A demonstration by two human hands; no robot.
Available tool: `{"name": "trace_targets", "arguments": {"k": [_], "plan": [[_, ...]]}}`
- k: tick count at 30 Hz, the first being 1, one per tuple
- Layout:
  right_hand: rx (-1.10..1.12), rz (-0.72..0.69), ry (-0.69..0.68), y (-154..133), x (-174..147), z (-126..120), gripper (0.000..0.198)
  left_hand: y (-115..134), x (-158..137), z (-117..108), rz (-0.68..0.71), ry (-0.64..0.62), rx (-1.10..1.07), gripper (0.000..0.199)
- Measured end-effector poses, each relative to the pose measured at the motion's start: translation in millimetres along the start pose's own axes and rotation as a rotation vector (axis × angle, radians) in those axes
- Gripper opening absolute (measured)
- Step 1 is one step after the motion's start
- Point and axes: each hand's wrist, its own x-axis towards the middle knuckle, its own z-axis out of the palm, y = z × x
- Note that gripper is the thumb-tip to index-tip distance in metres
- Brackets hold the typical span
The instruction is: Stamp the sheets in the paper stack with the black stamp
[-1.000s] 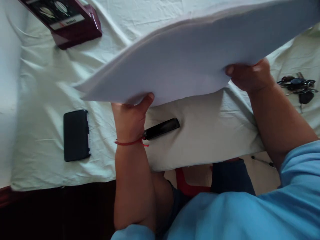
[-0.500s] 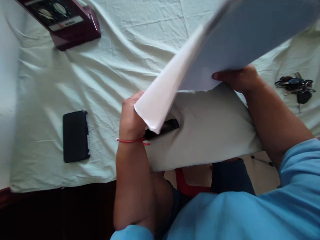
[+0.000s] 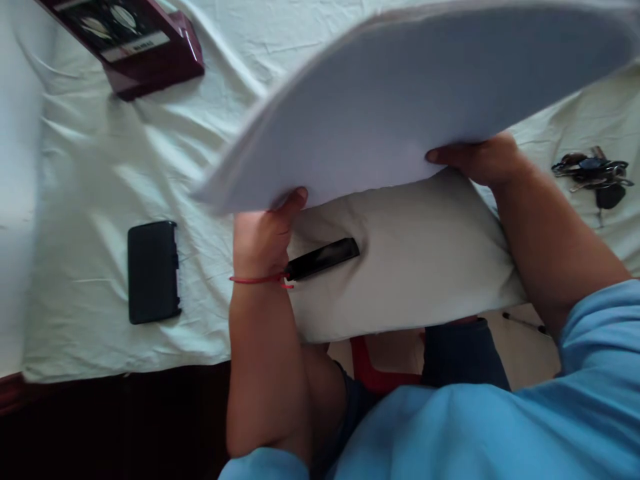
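Observation:
A wide stack of white paper [image 3: 390,100] is held up and tilted above the bed-like surface, bowed along its upper edge. My left hand [image 3: 265,230] grips its lower left edge, thumb on the near face and fingers hidden behind. On the lower right edge my right hand [image 3: 485,157] pinches the paper the same way, thumb in front. Below the paper lies a pale grey cushion [image 3: 425,253]. A slim black object [image 3: 325,258] rests on the cushion, close to my left wrist with its red thread; its kind I cannot make out.
A pale green cloth [image 3: 100,180] covers the surface, wrinkled. At left lies a black rectangular case [image 3: 153,272]. A maroon box-like stand [image 3: 150,60] is at the upper left, and a bunch of keys [image 3: 595,172] at the right. The cloth's front edge runs along the lower left.
The paper's left part, folded over before, has swung left and opened out flat. My left thumb now shows on its near face. My right hand has barely moved.

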Motion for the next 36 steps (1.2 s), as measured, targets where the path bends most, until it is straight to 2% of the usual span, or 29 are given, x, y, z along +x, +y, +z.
{"name": "trace_targets", "arguments": {"k": [2, 5, 9, 12, 15, 19, 26, 36], "plan": [[0.002, 0.035, -0.017, -4.9, -0.6, 1.0, 0.073, -3.9, 0.8, 0.5, -0.004, -0.010, 0.048, 0.020], [0.133, 0.024, -0.050, -15.7, -2.3, 3.5, 0.067, -8.0, 3.2, 4.4, 0.004, -0.058, -0.016, 0.015], [0.284, 0.076, -0.089, -26.2, -3.9, 6.9, 0.062, -11.1, 6.4, 8.0, -0.073, -0.132, -0.050, 0.006], [0.321, 0.125, -0.111, -28.7, -4.1, 6.4, 0.058, -14.6, 8.6, 7.8, -0.101, -0.125, 0.006, 0.008], [0.326, 0.178, -0.110, -29.0, -3.9, 4.1, 0.048, -17.9, 10.7, 8.4, -0.177, -0.093, 0.013, 0.012], [0.336, 0.206, -0.094, -28.9, -2.7, 2.0, 0.038, -17.8, 11.9, 10.2, -0.229, -0.126, -0.023, 0.019], [0.369, 0.285, -0.103, -24.0, 1.8, -5.5, 0.040, -8.0, 9.9, 11.4, -0.274, -0.139, -0.029, 0.022], [0.344, 0.279, -0.103, -20.1, 0.6, -14.5, 0.037, -3.5, 5.9, 10.9, -0.240, -0.204, 0.013, 0.016]]}}
